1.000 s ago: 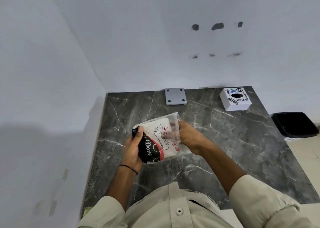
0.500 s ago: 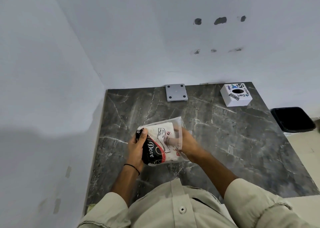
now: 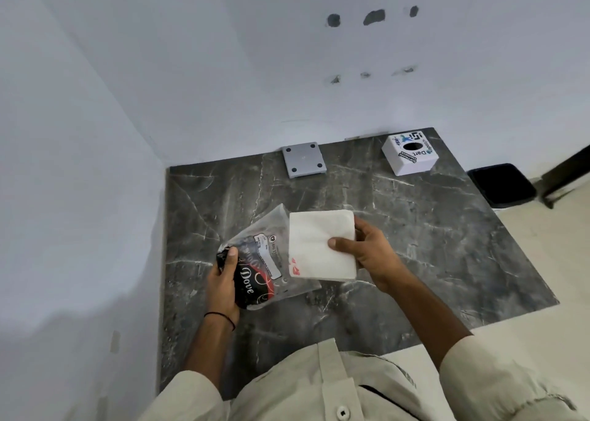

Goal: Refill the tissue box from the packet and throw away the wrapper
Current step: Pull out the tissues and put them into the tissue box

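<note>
**Tissue stack held beside its wrapper above the marble table**

The right hand grips a white stack of tissues, thumb on top and fingers beneath its right edge. The stack overlaps the open mouth of the wrapper; whether its lower left corner is still inside the plastic cannot be told. The left hand is closed around the black, printed end of the wrapper, thumb pressed on its upper face; a thin black band circles that wrist. Both items are held over the dark veined table, near its centre. At 1 o'clock from the hands, at the table's far right corner, stands the white tissue box, its round opening facing up and dark. At 12 o'clock, against the far wall, lies a grey square plate with four dark dots. At 2 o'clock, off the table on the floor, sits a black bin.
</note>
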